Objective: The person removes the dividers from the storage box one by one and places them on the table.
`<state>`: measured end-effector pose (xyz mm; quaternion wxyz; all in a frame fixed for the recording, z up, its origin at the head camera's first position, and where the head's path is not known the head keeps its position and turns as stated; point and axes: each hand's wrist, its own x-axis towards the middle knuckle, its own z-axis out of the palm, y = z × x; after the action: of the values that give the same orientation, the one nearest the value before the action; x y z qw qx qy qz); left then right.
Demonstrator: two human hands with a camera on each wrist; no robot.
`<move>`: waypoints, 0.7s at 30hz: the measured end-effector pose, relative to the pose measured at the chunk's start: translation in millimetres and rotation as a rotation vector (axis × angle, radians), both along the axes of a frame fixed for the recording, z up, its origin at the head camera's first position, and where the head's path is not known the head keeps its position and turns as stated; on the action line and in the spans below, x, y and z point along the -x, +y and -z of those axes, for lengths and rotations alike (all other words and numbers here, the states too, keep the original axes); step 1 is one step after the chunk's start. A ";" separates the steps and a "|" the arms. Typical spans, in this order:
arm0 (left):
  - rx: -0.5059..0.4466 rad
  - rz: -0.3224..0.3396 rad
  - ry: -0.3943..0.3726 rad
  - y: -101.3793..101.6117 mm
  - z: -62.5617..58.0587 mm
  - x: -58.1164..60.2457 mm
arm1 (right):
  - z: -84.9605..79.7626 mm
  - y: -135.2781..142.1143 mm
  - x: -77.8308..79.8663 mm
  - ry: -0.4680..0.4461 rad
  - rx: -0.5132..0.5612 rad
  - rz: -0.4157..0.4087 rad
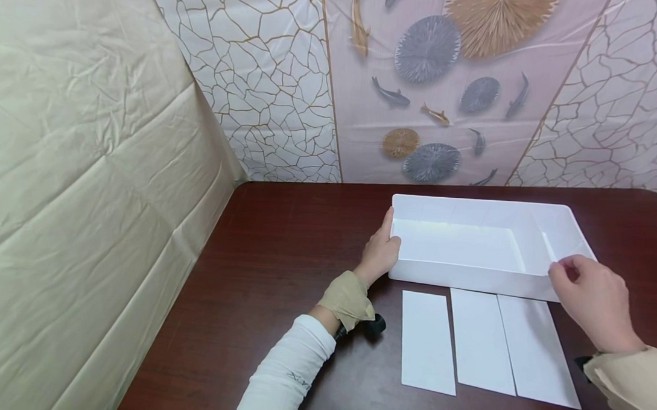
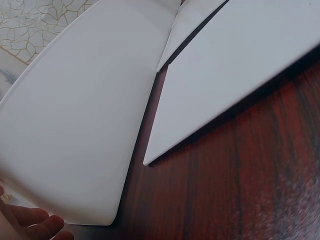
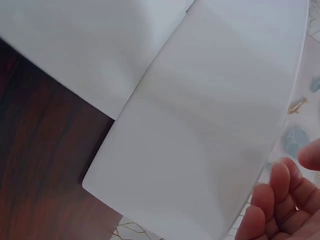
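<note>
A long white tray (image 1: 457,246) with a divider near its right end lies on the dark table. My left hand (image 1: 380,249) grips its left end, thumb over the rim and fingers along the outside wall. In the left wrist view those fingers (image 2: 37,222) sit at the end of the tray (image 2: 85,120). My right hand (image 1: 597,299) is at the tray's front right corner, fingers loosely bent. The right wrist view shows its fingertips (image 3: 280,182) close beside the tray's rim, with the thumb apart from them. Nothing shows between thumb and fingers there.
Three flat white rectangular panels lie in front of the tray: a left panel (image 1: 429,341), a middle panel (image 1: 483,343) and a right panel (image 1: 537,351). A patterned cloth (image 1: 289,83) hangs behind the table, and a cream cloth (image 1: 90,190) covers the left side.
</note>
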<state>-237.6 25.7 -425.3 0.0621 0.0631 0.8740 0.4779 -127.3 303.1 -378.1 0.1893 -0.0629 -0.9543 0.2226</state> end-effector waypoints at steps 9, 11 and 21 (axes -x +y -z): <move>0.002 -0.009 -0.010 0.5 -0.7 0.0 | 63.7 48.7 28.6 0.030 -0.002 0.052; 0.003 -0.010 -0.010 0.5 -1.1 -0.1 | 71.3 55.0 32.8 0.036 -0.012 0.059; 0.000 -0.009 -0.009 0.2 -0.3 -0.5 | 7.6 5.7 7.8 -0.002 0.020 0.026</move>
<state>-237.1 25.9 -425.0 0.0640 0.0570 0.8740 0.4783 -135.1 308.9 -385.8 0.1905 -0.0776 -0.9513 0.2298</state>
